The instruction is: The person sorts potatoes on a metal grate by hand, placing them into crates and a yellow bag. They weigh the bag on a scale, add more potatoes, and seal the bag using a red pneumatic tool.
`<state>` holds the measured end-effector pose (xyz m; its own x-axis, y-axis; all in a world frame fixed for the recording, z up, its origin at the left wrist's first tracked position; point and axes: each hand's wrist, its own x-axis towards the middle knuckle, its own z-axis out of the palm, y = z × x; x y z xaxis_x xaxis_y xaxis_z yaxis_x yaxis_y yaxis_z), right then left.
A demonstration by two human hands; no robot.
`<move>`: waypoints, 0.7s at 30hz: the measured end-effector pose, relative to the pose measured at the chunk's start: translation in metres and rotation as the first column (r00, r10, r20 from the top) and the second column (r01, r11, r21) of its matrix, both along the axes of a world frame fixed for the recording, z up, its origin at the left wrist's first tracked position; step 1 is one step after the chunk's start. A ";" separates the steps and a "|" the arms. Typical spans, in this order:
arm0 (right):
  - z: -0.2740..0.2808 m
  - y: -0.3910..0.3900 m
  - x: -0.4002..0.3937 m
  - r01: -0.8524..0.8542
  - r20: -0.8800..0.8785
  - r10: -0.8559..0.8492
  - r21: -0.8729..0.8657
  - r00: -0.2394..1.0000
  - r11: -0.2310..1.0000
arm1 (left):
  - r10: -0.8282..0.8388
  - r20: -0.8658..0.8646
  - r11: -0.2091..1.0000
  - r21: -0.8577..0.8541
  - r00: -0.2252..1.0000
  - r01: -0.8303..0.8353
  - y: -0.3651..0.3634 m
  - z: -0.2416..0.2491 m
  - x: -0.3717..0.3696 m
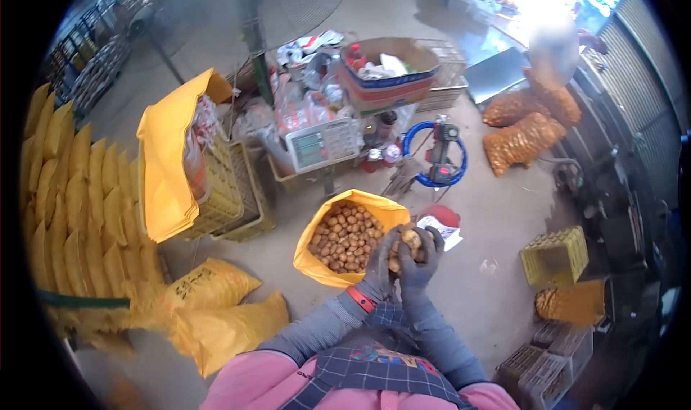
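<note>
My left hand (380,265) and my right hand (420,263), both in dark gloves, are cupped together around several brown potatoes (410,239). Both hands are at the right rim of an open yellow sack (308,255). Inside that sack lies a heap of small potatoes (344,236). A red wristband (361,299) circles my left wrist. Just beyond my hands are a round red object (439,212) and a white paper (446,234). The parts of my fingers behind the potatoes are hidden.
A digital scale display (324,145) stands beyond the sack, beside a cardboard box (392,97) and blue coiled tubing (409,142). Filled yellow sacks (230,331) lie at left. Full orange net bags (522,142) and a yellow-green crate (556,257) are at right.
</note>
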<state>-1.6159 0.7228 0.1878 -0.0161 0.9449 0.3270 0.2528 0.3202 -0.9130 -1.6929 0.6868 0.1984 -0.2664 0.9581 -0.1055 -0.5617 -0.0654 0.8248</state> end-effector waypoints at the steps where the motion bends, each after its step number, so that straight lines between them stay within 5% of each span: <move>1: 0.008 -0.011 0.021 0.086 0.024 -0.087 0.041 0.996 0.995 | -0.103 0.156 0.992 -0.060 0.982 0.114 -0.004 0.019 0.014; 2: 0.015 -0.024 0.042 0.166 0.046 -0.170 0.075 0.984 0.983 | -0.189 0.313 0.966 -0.111 0.931 0.234 -0.010 0.034 0.029; 3: 0.023 -0.035 0.064 0.191 0.050 -0.196 0.093 0.979 0.977 | -0.246 0.154 0.951 -0.153 0.957 0.269 -0.021 0.042 0.047; 4: 0.029 -0.050 0.085 0.253 0.053 -0.260 0.114 0.964 0.961 | -0.296 -0.037 0.953 0.058 0.954 0.298 -0.025 -0.012 0.074; 6: 0.035 -0.081 0.115 0.411 0.041 -0.420 0.138 0.907 0.901 | -0.396 0.324 0.915 0.059 0.859 0.400 -0.044 0.002 0.116; 8: 0.045 -0.120 0.149 0.512 0.070 -0.523 0.127 0.849 0.849 | -0.340 -0.275 0.909 0.150 0.899 0.389 -0.079 0.024 0.142; 9: 0.040 -0.140 0.167 0.551 0.065 -0.561 0.121 0.825 0.825 | -0.542 0.156 0.840 0.096 0.826 0.534 -0.085 -0.010 0.167; 10: 0.031 -0.153 0.183 0.594 0.051 -0.603 0.124 0.796 0.795 | -0.612 0.408 0.770 0.112 0.677 0.629 -0.096 0.007 0.179; 13: 0.025 -0.200 0.229 0.705 0.073 -0.723 0.176 0.687 0.687 | -0.650 0.533 0.655 0.031 0.542 0.755 -0.134 0.005 0.227; 14: 0.028 -0.216 0.250 0.735 0.091 -0.758 0.196 0.646 0.650 | -0.744 0.336 0.630 0.065 0.577 0.774 -0.147 0.011 0.247; 15: 0.027 -0.233 0.271 0.782 0.066 -0.799 0.175 0.597 0.599 | -0.749 0.481 0.532 0.025 0.456 0.846 -0.157 0.025 0.268; 19: 0.035 -0.324 0.372 0.908 0.012 -0.923 0.175 0.384 0.380 | -0.929 0.240 0.325 0.161 0.283 0.932 -0.233 0.034 0.383; 21: 0.038 -0.388 0.443 0.949 -0.020 -0.967 0.198 0.254 0.245 | -0.886 0.455 0.133 0.068 0.088 0.989 -0.283 0.035 0.463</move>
<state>-1.1728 0.3345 0.2260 0.8316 0.2244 0.5080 0.5386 -0.1028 -0.8363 -1.2298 0.4038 0.2329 0.9365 0.3168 -0.1500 -0.2135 0.8549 0.4728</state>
